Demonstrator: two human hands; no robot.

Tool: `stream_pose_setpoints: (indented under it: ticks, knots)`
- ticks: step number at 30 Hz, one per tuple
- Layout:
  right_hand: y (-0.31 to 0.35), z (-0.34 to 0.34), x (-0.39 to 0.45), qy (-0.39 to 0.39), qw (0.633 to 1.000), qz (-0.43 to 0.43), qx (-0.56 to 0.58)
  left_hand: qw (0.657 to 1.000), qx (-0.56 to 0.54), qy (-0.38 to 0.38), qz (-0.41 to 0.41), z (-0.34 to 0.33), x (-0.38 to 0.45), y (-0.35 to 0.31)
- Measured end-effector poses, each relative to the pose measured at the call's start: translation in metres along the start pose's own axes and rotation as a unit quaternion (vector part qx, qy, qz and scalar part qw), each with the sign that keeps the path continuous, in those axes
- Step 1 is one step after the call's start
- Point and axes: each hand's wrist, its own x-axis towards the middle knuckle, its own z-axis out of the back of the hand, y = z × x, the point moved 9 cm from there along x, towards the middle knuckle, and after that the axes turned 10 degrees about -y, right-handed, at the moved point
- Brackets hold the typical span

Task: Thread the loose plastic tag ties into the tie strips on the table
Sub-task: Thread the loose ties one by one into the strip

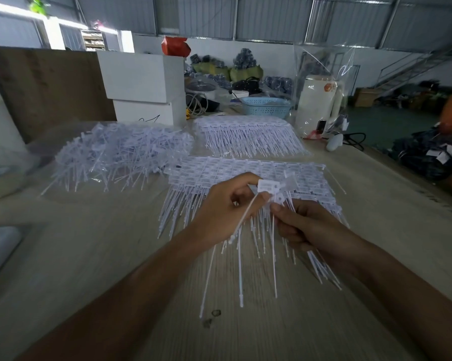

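My left hand (221, 209) pinches a white plastic tag tie (268, 184) by its flat head, and the tie's thin tail hangs down toward me. My right hand (308, 227) grips a small bunch of ties (279, 198) just right of it, their tails fanning down over the table. Both hands hover above a strip of threaded ties (245, 173) lying flat in the middle of the wooden table (89, 256). A heap of loose ties (120, 152) lies at the back left. A second threaded strip (248, 131) lies behind.
Stacked white boxes (144, 87) stand behind the loose heap, beside a brown board (47, 82). A blue basket (268, 106), a white jug (316, 100) in clear plastic and cables sit at the back. Dark bundles (428, 155) lie off the table's right edge.
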Motion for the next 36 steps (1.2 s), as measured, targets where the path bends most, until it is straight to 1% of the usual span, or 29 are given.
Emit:
stream_pose_setpoints:
  ticks: [4, 8, 12, 15, 17, 20, 23, 27, 29, 36]
  knots:
    - [-0.004, 0.001, -0.001, -0.005, 1.000, -0.024, 0.008, 0.999, 0.032, -0.007, 0.005, 0.000, -0.002, 0.004]
    - [-0.003, 0.002, 0.000, -0.008, 1.000, -0.008, -0.004, 0.999, 0.052, 0.004, 0.009, -0.005, -0.003, 0.008]
    - [-0.001, 0.004, 0.002, -0.031, 0.999, 0.007, 0.014, 0.998, 0.061, -0.023, 0.011, -0.001, -0.003, 0.010]
    - [0.001, 0.012, 0.006, -0.053, 0.998, 0.011, 0.029, 0.995, 0.095, -0.030, 0.003, 0.002, 0.001, 0.011]
    - [0.000, 0.019, 0.008, -0.079, 0.997, 0.007, 0.022, 0.994, 0.107, -0.012, 0.003, 0.000, 0.001, 0.012]
    - [0.001, 0.022, 0.009, -0.100, 0.995, 0.022, -0.021, 0.993, 0.117, 0.022, 0.009, -0.007, -0.001, 0.013]
    - [0.000, 0.018, 0.008, -0.090, 0.996, 0.019, -0.004, 0.991, 0.131, 0.037, 0.001, -0.011, -0.002, 0.011]
    - [0.003, 0.015, 0.005, -0.063, 0.997, 0.031, 0.021, 0.994, 0.105, 0.015, 0.004, -0.001, -0.002, 0.009]
    - [0.001, 0.015, 0.005, -0.055, 0.998, 0.026, 0.029, 0.995, 0.096, 0.018, 0.018, 0.001, -0.002, 0.011]
    - [-0.006, 0.016, 0.009, -0.060, 0.997, -0.012, 0.054, 0.980, 0.178, 0.089, 0.030, -0.020, -0.005, 0.018]
